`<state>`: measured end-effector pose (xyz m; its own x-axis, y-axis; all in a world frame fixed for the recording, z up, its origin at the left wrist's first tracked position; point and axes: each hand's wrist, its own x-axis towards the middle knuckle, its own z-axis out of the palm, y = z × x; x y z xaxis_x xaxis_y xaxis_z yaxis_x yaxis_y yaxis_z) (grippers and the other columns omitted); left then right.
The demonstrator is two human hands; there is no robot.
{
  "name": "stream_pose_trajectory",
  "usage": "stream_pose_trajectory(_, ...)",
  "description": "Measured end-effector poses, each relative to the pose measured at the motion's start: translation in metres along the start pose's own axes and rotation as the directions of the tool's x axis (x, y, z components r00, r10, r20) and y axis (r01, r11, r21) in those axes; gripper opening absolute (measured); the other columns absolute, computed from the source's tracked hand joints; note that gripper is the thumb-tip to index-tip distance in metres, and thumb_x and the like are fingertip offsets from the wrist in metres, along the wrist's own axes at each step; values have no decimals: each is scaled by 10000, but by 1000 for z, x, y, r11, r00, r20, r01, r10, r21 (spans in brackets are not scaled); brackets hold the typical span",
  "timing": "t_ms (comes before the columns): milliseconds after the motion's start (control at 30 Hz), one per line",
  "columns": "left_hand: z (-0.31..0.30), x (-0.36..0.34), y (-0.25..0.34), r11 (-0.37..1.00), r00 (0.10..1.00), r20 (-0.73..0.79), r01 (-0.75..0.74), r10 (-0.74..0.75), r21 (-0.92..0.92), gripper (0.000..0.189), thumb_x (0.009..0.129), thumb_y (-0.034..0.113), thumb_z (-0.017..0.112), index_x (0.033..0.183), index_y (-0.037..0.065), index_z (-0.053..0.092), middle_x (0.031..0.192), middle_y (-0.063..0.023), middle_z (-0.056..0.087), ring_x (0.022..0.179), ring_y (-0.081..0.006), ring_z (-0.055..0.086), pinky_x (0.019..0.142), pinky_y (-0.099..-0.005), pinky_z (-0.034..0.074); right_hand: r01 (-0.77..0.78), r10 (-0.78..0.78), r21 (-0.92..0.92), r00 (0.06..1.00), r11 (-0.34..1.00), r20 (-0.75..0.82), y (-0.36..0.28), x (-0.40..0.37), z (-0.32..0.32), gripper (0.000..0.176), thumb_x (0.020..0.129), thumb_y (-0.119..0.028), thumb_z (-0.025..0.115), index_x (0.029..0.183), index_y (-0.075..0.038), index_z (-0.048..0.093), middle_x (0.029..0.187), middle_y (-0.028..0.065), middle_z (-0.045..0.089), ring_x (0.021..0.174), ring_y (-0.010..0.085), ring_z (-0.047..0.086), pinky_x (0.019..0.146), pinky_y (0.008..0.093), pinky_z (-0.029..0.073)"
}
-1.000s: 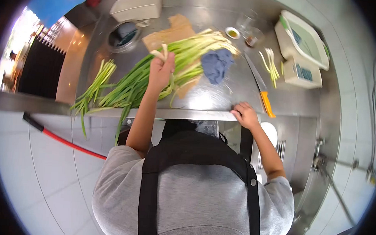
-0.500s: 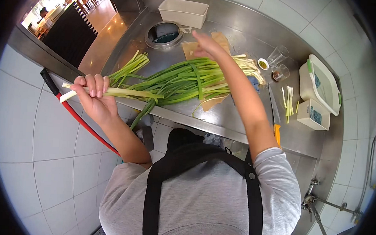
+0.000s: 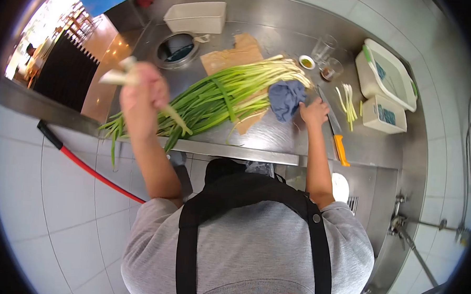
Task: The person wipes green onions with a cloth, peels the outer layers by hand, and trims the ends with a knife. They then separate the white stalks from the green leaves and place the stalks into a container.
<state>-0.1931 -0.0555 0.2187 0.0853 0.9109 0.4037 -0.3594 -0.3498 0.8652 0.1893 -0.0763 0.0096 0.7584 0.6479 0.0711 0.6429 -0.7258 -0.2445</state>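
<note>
My left hand, a little blurred, is raised over the left end of the counter. It is closed around pale spring onion stalks, whose white ends stick out to the left. Beyond and beside it, a large heap of spring onions lies with green tops to the left and white ends to the right. My right hand is low over the counter with fingers apart. It sits between a crumpled blue-grey cloth and a knife with an orange handle, fingertips close to the blade.
Brown paper lies partly under the heap. Behind are a round counter opening and a cream bin. To the right are glasses, a small white bowl, trimmed stalks and two cream tubs.
My right hand has come down from over the heap to the counter beside the cloth and knife. My left hand has moved right and up, still holding the stalks. The view has shifted.
</note>
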Motion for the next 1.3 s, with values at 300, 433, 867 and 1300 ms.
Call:
stream_pose_trajectory(300,204,-13,-211,834,673,696,-216,-249,507,371,868,366,590,892,-4,576,704,-113,583,651,-228,557,648,-356,450,-246,246,-158,969,956,-18,187,8,32,493,760,-349,678,1149,-117,482,1186,124,499,1114,335,448,860,515,388)
stream_pose_trajectory(433,223,-36,-298,796,595,731,-236,-335,557,387,837,365,625,927,-11,594,852,-184,630,774,-317,617,704,-377,467,-161,166,-44,977,986,135,188,-17,-11,444,795,-328,662,1147,-127,481,1174,139,508,1138,338,451,884,515,403)
stream_pose_trajectory(867,144,-46,-296,510,719,527,-276,-453,815,171,765,181,650,856,36,648,890,-174,631,836,-349,612,725,-433,488,-64,78,449,997,891,-13,179,-74,-39,390,885,-306,531,1003,66,530,938,289,587,920,420,568,787,435,441)
stream_pose_trajectory(1300,124,-47,-323,586,698,588,-294,-408,755,154,775,176,669,814,34,623,758,-161,622,723,-338,615,650,-418,493,-249,164,700,968,669,187,157,-168,-36,398,921,-342,479,975,46,545,720,230,578,694,349,585,636,395,438)
